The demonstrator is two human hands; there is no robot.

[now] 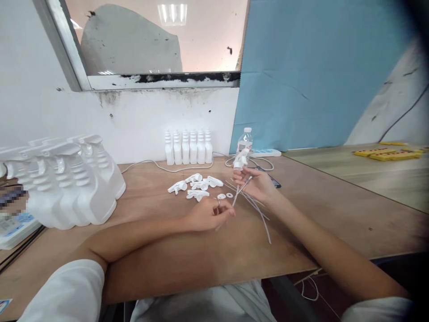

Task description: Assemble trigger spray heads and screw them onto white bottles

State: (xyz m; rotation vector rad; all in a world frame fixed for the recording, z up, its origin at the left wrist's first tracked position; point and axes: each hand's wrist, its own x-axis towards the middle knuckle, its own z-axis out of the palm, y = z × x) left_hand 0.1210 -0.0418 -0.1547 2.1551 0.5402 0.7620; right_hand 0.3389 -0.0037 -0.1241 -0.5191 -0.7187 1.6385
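Our right hand [250, 184] held a white spray head [240, 160] upright above the middle of the counter [335, 214], with the fingers closed around its neck. Its tube [237, 195] hung down and left towards our left hand [209, 214]. That hand's fingers were drawn narrow, right at the tube's low end, and we could not tell whether they gripped it. A ring [218, 202] sat on one of them.

We could read no writing. The water bottle [245, 141] just beyond the spray head had a label too small to make out. The print on the white box [13, 226] at the far left was blurred.

Loose tubes [259, 212] fanned out on the wood near our right hand. Two washers [225, 195] lay just left of them, and beside those was a pile of heads [197, 184]. Small bottles [188, 147] stood in a row at the far edge against the wall. Big bottles [80, 183] crowded the left side. A power strip [266, 153] and a phone [271, 179] lay behind our right hand.

The counter's near edge ran under both forearms. Bare wood lay open to the right of the loose tubes, out to the seam, and yellow blocks [389, 154] sat far beyond it.
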